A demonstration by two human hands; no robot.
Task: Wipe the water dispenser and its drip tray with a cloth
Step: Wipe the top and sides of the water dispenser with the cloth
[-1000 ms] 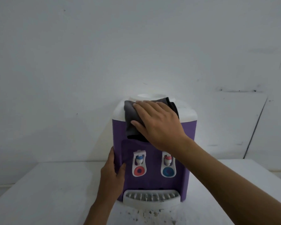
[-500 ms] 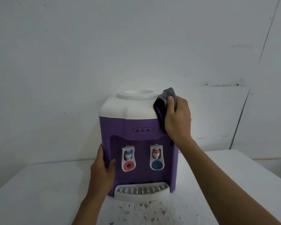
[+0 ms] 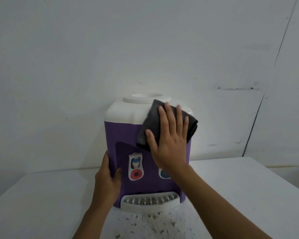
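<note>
R hand (image 3: 169,140) pressed flat, fingers straight, on cloth (image 3: 151,121) at dispenser (image 3: 126,135) upper right; L hand (image 3: 107,180) gripped, apparently, its left edge.

Dim, even light, soft focus — slight wide-angle bowing

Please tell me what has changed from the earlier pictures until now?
The right hand slid the cloth from the dispenser's top right corner back onto its upper front, fingers now spread flat. The left hand still holds the dispenser's left side. The drip tray stays untouched.
</note>
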